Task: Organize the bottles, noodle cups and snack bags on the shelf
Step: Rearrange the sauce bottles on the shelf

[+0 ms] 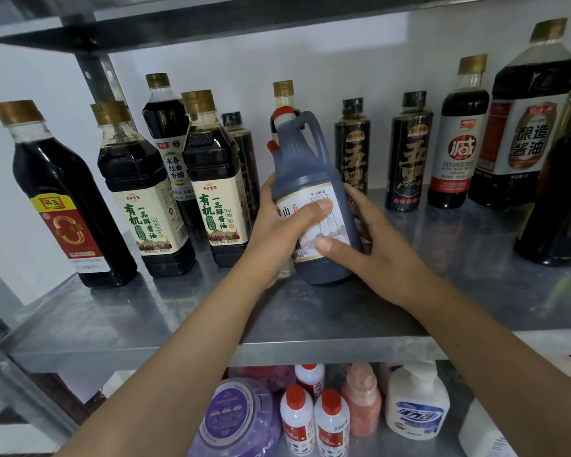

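A dark grey jug with a handle, a red-and-white cap and a white label (305, 173) stands tilted slightly left on the steel shelf (211, 311). My left hand (284, 225) grips its left side with the thumb across the label. My right hand (366, 239) holds its right side, thumb pressed on the lower label. Behind the jug a gold-capped bottle (283, 92) is mostly hidden. Several dark sauce bottles line the shelf on both sides.
Left of the jug stand two cream-labelled soy bottles (145, 199) (216, 192) and a red-labelled bottle (63, 206). Two slim black bottles (351, 150) (409, 156) and larger bottles (524, 127) stand right. The lower shelf holds a purple tub (234, 420), small white bottles (297, 420) and a soap pump (416, 407).
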Demonstrator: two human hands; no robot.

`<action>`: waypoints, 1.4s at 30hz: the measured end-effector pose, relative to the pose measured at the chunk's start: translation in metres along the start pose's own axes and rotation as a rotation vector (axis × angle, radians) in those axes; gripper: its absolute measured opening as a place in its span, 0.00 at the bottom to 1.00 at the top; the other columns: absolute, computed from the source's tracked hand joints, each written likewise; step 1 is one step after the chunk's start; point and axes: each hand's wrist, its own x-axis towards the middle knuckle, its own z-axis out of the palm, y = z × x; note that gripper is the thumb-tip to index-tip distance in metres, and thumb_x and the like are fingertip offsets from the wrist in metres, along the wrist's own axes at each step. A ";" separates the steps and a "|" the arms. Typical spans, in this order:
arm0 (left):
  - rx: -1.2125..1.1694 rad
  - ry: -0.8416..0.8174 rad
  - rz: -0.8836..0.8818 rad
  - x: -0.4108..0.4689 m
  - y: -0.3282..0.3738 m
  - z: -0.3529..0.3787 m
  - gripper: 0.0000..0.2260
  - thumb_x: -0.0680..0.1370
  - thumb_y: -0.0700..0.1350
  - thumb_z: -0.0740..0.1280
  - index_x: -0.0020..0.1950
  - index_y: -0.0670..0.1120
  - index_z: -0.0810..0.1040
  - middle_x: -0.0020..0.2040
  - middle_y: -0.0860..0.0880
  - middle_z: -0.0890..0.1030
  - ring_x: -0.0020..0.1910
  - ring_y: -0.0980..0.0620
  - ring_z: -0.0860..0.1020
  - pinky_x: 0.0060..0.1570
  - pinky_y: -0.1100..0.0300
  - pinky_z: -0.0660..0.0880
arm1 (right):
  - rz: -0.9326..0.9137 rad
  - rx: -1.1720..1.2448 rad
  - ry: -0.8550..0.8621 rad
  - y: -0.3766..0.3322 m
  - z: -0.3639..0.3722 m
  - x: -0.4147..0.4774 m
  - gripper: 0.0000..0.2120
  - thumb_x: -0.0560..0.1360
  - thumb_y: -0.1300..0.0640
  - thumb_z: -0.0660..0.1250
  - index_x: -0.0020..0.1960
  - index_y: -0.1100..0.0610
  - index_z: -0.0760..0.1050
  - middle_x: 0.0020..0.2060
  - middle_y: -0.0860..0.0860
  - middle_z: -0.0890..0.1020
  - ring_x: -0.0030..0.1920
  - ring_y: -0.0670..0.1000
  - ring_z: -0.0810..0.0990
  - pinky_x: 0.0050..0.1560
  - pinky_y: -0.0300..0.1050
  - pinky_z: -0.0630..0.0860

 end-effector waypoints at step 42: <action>-0.137 -0.145 -0.127 -0.002 -0.001 0.002 0.20 0.70 0.42 0.73 0.61 0.41 0.77 0.50 0.42 0.86 0.49 0.45 0.85 0.47 0.52 0.82 | 0.069 0.040 0.017 0.006 -0.007 0.001 0.42 0.67 0.43 0.69 0.78 0.41 0.57 0.63 0.39 0.77 0.61 0.39 0.77 0.63 0.44 0.75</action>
